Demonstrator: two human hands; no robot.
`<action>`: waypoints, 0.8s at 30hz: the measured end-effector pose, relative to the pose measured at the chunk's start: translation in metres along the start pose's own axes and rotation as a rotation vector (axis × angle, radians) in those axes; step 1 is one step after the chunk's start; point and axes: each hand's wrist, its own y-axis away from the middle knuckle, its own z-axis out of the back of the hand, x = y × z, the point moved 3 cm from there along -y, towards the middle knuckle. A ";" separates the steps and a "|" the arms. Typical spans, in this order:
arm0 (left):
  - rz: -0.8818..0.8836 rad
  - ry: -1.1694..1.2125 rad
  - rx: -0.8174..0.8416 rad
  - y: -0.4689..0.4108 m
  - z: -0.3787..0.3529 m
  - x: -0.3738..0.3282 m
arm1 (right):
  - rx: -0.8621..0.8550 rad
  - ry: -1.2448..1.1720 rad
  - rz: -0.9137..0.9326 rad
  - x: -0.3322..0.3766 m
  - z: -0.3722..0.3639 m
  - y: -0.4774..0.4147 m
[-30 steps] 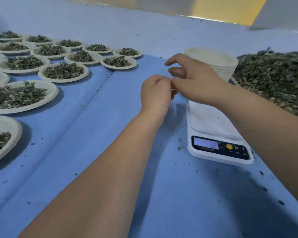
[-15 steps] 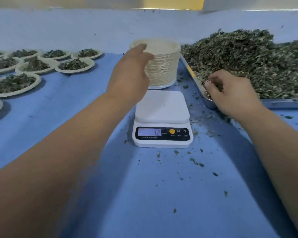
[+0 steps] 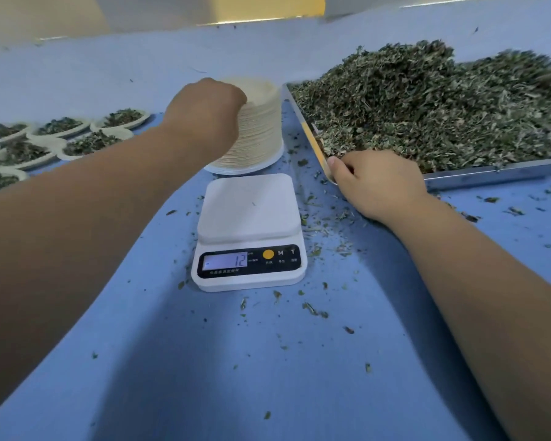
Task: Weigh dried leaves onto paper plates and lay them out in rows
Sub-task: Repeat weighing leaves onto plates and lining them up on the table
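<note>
Head view: my left hand is bent over the top of the stack of paper plates behind the kitchen scale, likely to peel one off for the bare platform. Its fingers are hidden, so I cannot tell if they grip a plate. My right hand curls its fingers into the dried leaves at the near corner of the metal tray, probably gathering a portion. Filled plates sit in rows at the left of the bench. The scale's display reads 12, beside buttons M and T
</note>
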 end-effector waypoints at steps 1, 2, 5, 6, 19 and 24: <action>-0.005 -0.036 0.021 -0.001 0.001 -0.001 | -0.008 0.000 0.002 0.001 0.000 0.000; -0.014 -0.071 0.037 -0.001 0.002 -0.002 | -0.012 0.006 0.002 0.001 0.000 0.000; -0.054 -0.149 0.061 -0.002 0.006 -0.005 | -0.006 0.021 0.001 0.001 -0.002 -0.002; -0.067 -0.168 0.064 -0.003 0.006 -0.006 | -0.009 0.024 0.003 0.001 -0.002 -0.002; -0.202 -0.333 0.098 -0.007 0.002 -0.003 | -0.050 0.014 -0.025 0.000 -0.003 -0.002; -0.261 -0.394 0.103 -0.006 0.001 -0.007 | -0.052 -0.003 -0.023 0.000 -0.002 -0.001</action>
